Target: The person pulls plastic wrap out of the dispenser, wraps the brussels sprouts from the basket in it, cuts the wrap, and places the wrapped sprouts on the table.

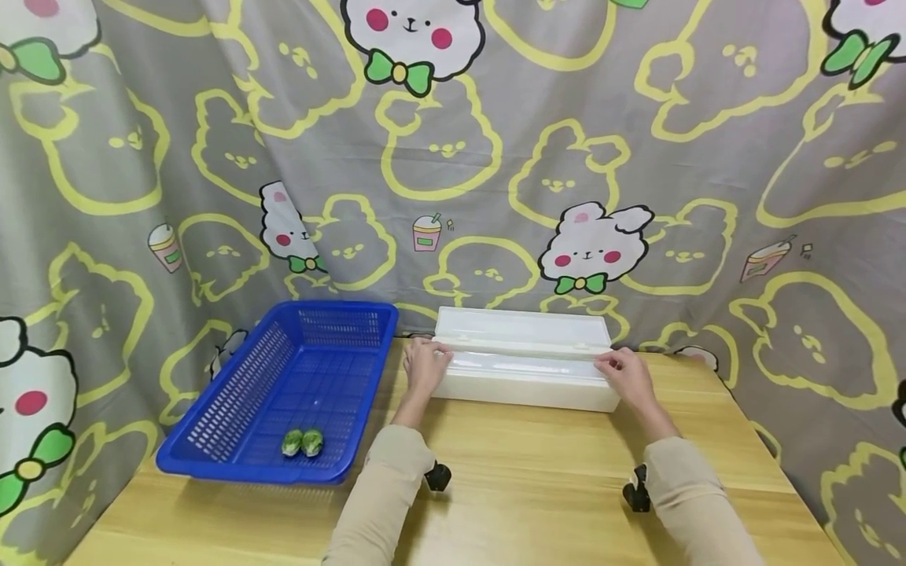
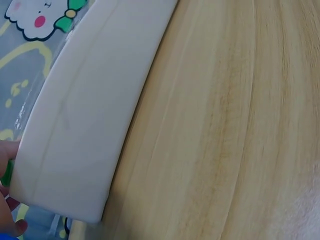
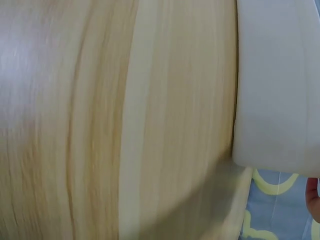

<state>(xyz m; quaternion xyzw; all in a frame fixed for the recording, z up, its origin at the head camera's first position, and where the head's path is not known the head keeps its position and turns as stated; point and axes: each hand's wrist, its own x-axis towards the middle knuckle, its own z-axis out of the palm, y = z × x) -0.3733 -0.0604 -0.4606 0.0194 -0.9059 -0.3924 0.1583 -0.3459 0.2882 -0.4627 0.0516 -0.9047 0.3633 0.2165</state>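
A long white cling film dispenser [image 1: 524, 391] stands at the back of the table, its lid [image 1: 520, 326] raised and tilted back. Clear shiny cling film [image 1: 527, 364] lies along its open top. My left hand [image 1: 426, 365] is at the dispenser's left end, thumb and fingers pinching the film's edge near the corner. At the opposite end my right hand [image 1: 628, 377] pinches the film in the same way. Each wrist view shows the box's plain front wall [image 2: 85, 110] and only a few fingertips; the film between them is hard to see.
A blue plastic basket [image 1: 382, 369] stands on the left side of the table, with two small green sprout-like vegetables [image 1: 302, 442] inside. Behind the wooden table [image 1: 524, 479] hangs a grey patterned curtain [image 1: 453, 189], close to the raised lid.
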